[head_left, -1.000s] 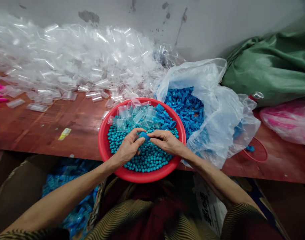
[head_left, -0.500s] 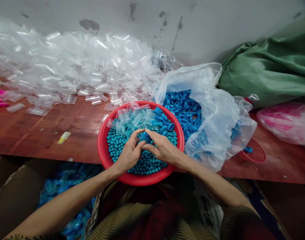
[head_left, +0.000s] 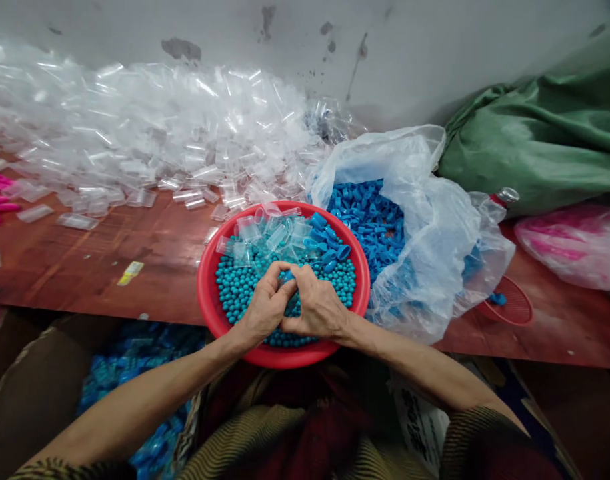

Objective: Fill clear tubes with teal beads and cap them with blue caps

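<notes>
Blue piece [head_left: 287, 277]: held between both hands, over the teal beads [head_left: 235, 288] in the front half of the red basin [head_left: 203, 290]. Only a small part shows between the fingertips. Long axis and pointing direction: cannot tell; fingers cover both ends.

Left hand [head_left: 265, 301]: thumb and index finger pinch the blue piece from its left side. Right hand [head_left: 319, 305]: curled, index fingertip at the top of the piece, thumb lowered toward the beads and apart from it; cannot tell how firmly it grips.

Progress (judgement): one piece in hand, its handling apparently unfinished. Plenty remains loose: clear tubes [head_left: 248, 229] and blue caps [head_left: 329, 248] lie on the beads at the basin's far side, tubes to the left, caps to the right.

Beyond the basin: large heap of clear tubing [head_left: 159, 120], back left. Right: more blue parts [head_left: 367, 217] in an open plastic bag [head_left: 437, 233]. Below the table [head_left: 105, 243], left: cardboard box [head_left: 29, 377] with many blue items [head_left: 157, 430]; whether these are finished cannot be told. Far right: red mesh basket [head_left: 519, 308], green sack [head_left: 535, 150].
</notes>
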Demonstrator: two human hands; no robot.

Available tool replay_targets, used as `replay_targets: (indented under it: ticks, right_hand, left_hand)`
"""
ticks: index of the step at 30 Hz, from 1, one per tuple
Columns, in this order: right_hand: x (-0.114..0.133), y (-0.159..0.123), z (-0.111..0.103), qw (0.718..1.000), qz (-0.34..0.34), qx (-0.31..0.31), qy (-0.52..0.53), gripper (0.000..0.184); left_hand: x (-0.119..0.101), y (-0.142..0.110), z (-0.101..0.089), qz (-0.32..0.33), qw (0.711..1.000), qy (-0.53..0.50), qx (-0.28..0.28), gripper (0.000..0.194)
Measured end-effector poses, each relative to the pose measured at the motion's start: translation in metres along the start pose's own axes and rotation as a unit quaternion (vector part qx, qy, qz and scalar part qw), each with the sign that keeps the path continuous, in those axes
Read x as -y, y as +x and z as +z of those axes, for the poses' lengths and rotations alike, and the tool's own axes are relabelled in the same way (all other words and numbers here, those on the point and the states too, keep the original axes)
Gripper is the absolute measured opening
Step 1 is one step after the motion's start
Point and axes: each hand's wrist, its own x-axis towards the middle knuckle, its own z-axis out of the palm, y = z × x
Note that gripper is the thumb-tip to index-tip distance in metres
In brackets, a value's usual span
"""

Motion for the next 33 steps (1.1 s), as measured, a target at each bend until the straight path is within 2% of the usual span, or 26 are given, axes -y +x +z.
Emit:
replay_targets:
  ticks: [6,10,13,15,16,18,21,23,25,27,30,33]
  right_hand:
    - [0.001,0.005,0.006,0.999,0.011,0.033,0.002,0.080]
    - [-0.002,0.006,-0.003,0.996,-0.007,0.069,0.061,0.087]
    - [-0.021,0.004,-0.013,0.992,0.026,0.024,0.124,0.084]
    - [-0.036,0.002,-0.017,0.986,0.080,-0.012,0.144,0.063]
    - [-0.043,0.001,-0.018,0.985,0.095,-0.009,0.145,0.052]
    - [-0.051,-0.001,-0.018,0.986,0.108,0.013,0.127,0.034]
    - [-0.053,0.000,-0.016,0.989,0.117,0.048,0.072,0.026]
    - [-0.049,0.004,-0.018,0.991,0.120,0.054,0.031,0.026]
    - [-0.041,0.011,-0.023,0.993,0.111,0.046,-0.019,0.029]
    - [-0.030,0.021,-0.026,0.994,0.075,0.039,-0.071,0.031]
    - [-0.007,0.038,-0.023,0.989,-0.008,0.074,-0.131,0.032]
    - [0.009,0.050,-0.013,0.976,-0.036,0.137,-0.165,0.033]
  left_hand:
    - [0.010,0.005,-0.001,0.057,0.987,0.147,-0.042,0.014]
    - [0.002,0.000,-0.018,0.071,0.964,0.252,-0.040,0.019]
    - [-0.011,-0.012,-0.054,0.076,0.950,0.289,-0.093,0.029]
    - [-0.016,-0.020,-0.087,0.096,0.930,0.306,-0.179,0.030]
    - [-0.016,-0.022,-0.104,0.085,0.917,0.324,-0.215,0.031]
    - [-0.013,-0.021,-0.134,0.057,0.877,0.384,-0.283,0.033]
    - [-0.005,-0.013,-0.157,-0.021,0.800,0.519,-0.301,0.042]
    - [-0.002,-0.008,-0.154,-0.006,0.743,0.596,-0.305,0.044]
    - [-0.002,-0.006,-0.137,0.057,0.711,0.629,-0.308,0.039]
    - [-0.003,-0.004,-0.113,0.098,0.719,0.631,-0.274,0.034]
    - [-0.005,0.000,-0.082,0.114,0.742,0.636,-0.177,0.032]
    - [-0.009,0.011,-0.065,0.121,0.725,0.671,-0.102,0.035]
